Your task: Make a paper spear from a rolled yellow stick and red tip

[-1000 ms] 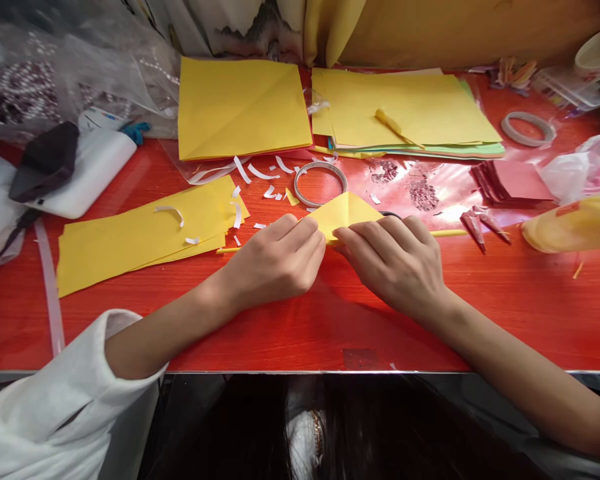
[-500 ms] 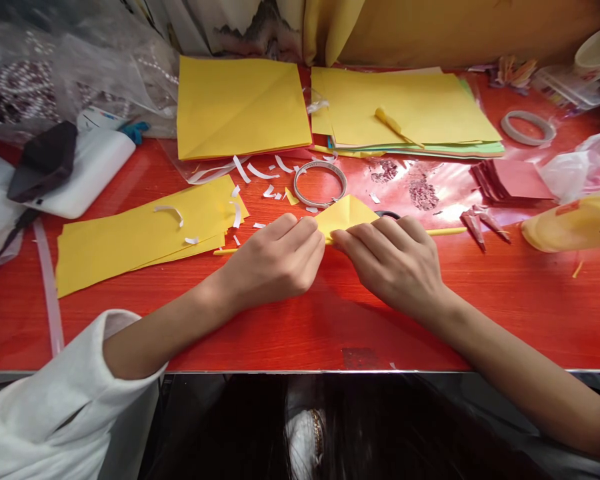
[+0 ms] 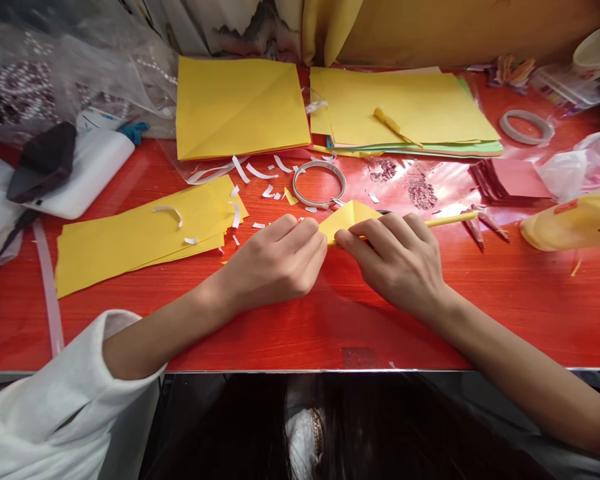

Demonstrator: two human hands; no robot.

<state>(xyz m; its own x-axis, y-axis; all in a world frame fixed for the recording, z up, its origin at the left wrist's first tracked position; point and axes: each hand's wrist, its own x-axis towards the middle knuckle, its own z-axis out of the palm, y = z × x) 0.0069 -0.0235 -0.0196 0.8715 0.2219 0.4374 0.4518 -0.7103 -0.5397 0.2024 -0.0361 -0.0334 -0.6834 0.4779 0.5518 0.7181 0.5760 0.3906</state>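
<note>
Between both hands is a piece of yellow paper (image 3: 349,213), its loose corner standing up behind the fingers and its near edge rolled. My left hand (image 3: 285,257) is closed on the left end of the paper. My right hand (image 3: 397,250) pinches the paper's right side with thumb and fingers. A thin yellow stick (image 3: 455,219) pokes out to the right from under my right hand, slightly raised; its middle is hidden by the fingers. Behind the paper lies a tape roll (image 3: 319,184). A dark rounded object shows only partly behind my right hand.
Yellow paper strips (image 3: 145,233) lie left, with white paper scraps (image 3: 263,171) nearby. Two stacks of yellow sheets (image 3: 243,107) are at the back. To the right are dark red paper squares (image 3: 513,180), a second tape roll (image 3: 527,127) and a yellowish bottle-like container (image 3: 570,223).
The yellow stick's right end has tilted up and reaches farther right. Its left end no longer shows beside my left hand. Both hands have barely shifted.
</note>
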